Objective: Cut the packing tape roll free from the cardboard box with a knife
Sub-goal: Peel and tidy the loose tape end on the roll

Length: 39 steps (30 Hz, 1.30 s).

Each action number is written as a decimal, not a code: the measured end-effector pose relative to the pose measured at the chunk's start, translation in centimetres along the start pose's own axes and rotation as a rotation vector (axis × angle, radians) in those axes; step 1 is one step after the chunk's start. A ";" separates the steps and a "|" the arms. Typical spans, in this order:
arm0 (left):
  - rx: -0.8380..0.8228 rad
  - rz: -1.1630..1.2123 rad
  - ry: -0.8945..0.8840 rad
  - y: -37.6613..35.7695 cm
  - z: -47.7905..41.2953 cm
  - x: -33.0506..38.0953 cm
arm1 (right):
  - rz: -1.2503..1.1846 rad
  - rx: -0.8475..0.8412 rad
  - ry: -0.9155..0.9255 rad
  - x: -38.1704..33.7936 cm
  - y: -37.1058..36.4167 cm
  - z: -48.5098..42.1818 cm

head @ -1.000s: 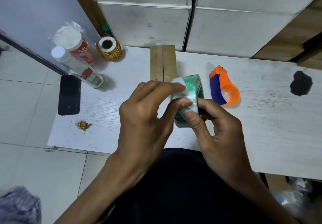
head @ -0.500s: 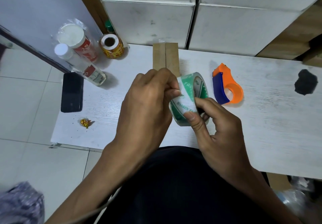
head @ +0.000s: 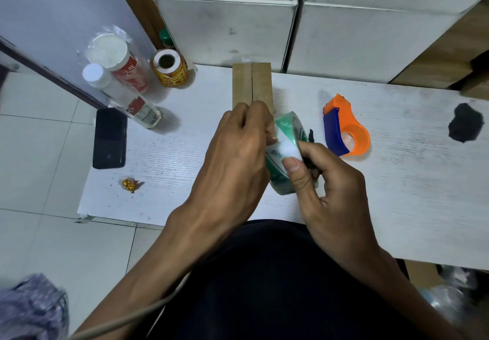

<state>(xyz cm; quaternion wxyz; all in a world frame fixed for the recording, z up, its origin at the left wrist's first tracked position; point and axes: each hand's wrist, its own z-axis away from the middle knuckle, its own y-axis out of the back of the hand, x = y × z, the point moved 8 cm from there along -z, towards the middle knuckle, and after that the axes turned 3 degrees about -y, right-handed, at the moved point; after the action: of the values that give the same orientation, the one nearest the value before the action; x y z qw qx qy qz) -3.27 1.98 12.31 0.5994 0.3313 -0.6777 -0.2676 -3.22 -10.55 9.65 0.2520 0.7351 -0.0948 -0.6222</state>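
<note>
A green-and-white packing tape roll stands on edge over the white table, held between both hands. My right hand grips it, thumb pressed on its outer face. My left hand pinches the roll's upper left rim, fingers closed. Behind my left hand a narrow brown cardboard box lies flat on the table, its near end hidden by my fingers. A small dark tip pokes out beside the roll; I cannot tell what it is. No knife is clearly visible.
An orange and blue tape dispenser lies right of the roll. At the back left stand two plastic bottles and a yellow-red label roll. A black phone and a crumpled gold wrapper lie left. A black stain marks the right.
My left hand has slid up toward the far rim of the roll, near the box's end. The right thumb has moved up the roll's face.
</note>
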 end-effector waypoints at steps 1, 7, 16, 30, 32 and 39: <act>0.007 0.006 -0.003 0.2 0.1 0.2 | -0.002 0.007 -0.004 0.0 0.0 -0.1; 0.081 -0.025 -0.047 0.8 0.5 0.5 | -0.013 0.026 -0.030 -0.2 -0.1 -0.6; 0.205 0.205 0.067 1.1 0.6 -1.9 | 0.059 0.102 -0.020 0.5 0.8 -0.6; 0.129 0.274 0.178 -0.1 0.2 -2.8 | 0.143 0.119 0.058 0.6 0.7 -0.5; 0.163 0.345 0.218 0.2 0.5 -3.3 | 0.142 0.119 0.064 0.6 0.7 -0.5; 0.355 0.345 0.241 1.4 1.7 -2.7 | 0.138 0.144 0.060 0.5 0.8 -0.4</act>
<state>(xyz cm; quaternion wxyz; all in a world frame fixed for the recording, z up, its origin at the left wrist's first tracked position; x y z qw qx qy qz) -4.93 4.88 11.48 0.6452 0.3401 -0.6841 0.0028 -2.63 -11.32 9.64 0.2435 0.7611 -0.1820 -0.5729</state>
